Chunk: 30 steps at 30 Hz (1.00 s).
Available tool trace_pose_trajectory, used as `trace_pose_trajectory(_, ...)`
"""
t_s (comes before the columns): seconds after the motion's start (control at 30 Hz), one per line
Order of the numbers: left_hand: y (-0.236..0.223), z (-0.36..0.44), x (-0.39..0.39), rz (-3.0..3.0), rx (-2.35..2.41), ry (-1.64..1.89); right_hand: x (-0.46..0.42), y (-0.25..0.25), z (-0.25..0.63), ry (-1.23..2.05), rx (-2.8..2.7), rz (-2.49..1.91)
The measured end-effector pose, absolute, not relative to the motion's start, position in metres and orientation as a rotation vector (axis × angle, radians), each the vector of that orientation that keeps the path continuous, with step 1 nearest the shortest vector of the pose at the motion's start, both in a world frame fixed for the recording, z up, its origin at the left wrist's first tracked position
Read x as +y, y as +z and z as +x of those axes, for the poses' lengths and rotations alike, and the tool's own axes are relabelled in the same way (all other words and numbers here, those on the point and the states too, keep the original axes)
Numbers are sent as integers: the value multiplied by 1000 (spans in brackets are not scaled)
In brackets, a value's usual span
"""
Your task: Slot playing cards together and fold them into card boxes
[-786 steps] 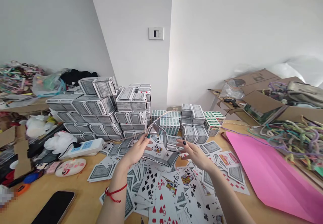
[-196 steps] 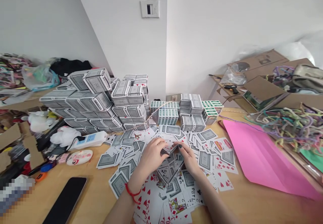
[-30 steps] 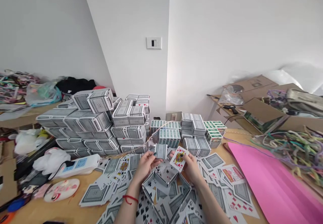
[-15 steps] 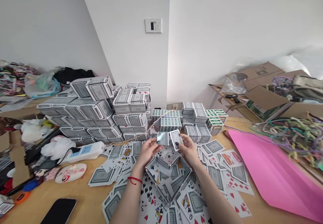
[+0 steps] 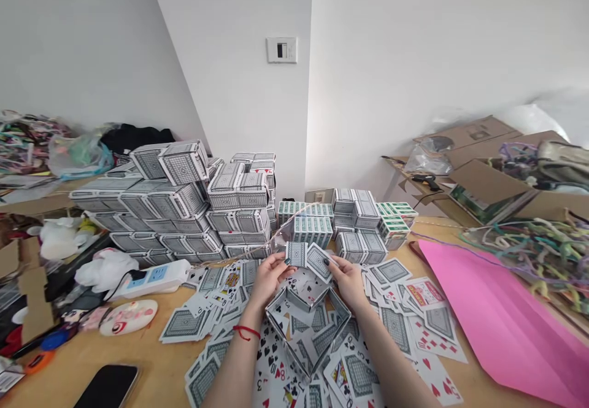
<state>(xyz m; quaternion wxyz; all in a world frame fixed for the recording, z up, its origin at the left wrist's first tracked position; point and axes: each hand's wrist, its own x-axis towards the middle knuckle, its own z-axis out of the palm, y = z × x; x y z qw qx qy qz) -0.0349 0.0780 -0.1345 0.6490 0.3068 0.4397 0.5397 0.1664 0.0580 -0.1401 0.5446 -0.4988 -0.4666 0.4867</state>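
Note:
My left hand pinches a playing card by its left edge, back side toward me. My right hand pinches a second playing card, tilted, its edge touching the first card. Both cards are held just above a folded-card structure of standing cards forming box-like cells, which rests on a spread of loose playing cards on the wooden table. A red string bracelet circles my left wrist.
Stacks of grey card boxes and green card boxes stand behind. A pink paper sheet lies right, with pipe cleaners and cardboard boxes beyond. A phone, a power strip and soft toys lie left.
The two cards have come together edge to edge above the structure. One second ago the right-hand card showed its face; now its back shows.

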Motion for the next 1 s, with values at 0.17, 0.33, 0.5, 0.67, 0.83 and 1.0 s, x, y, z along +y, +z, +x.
trace_pose_trajectory(0.17, -135, -35, 77, 731, 1045, 1235, 59, -145, 167, 1067, -1259, -1231)
trace_pose_trajectory(0.33, -132, -37, 76, 786, 1087, 1229, 58, -143, 166, 1105, -1322, -1235)
trace_pose_trajectory(0.5, -128, -36, 75, 870, 1088, 1145, 59, -143, 164, 1141, -1344, -1227)
trace_pose_trajectory(0.67, -125, -33, 72, 939, 1087, 1071, 60, -143, 163, 1180, -1324, -1227)
trace_pose_trajectory(0.83, -124, -33, 69, 989, 1094, 1033, 57, -136, 165, 1198, -1344, -1232)
trace_pose_trajectory(1.0, -123, -33, 68, 1032, 1104, 1030, 57, -133, 168, 1209, -1400, -1235)
